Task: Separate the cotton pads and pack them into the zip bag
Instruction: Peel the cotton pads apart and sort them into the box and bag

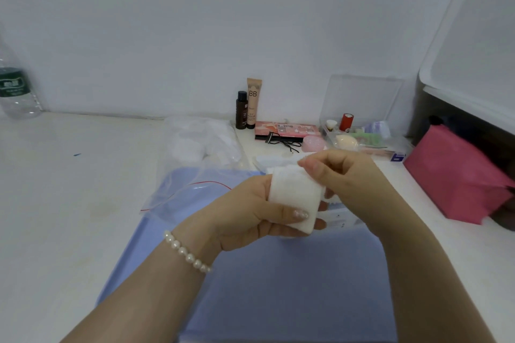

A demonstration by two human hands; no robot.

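The left hand (250, 211) grips a cotton pad stack (294, 198) while the right hand (342, 175) pinches its top corner, apparently mid-separation; next, peel one pad toward the zip bag (192, 175) beyond the left hand.

We note the zip bag (192, 175) left of both hands, partly on the mat (278, 287); tubes (249, 104), palette (287, 131) and organizer box (362, 131) behind; water bottle (15, 86) far left
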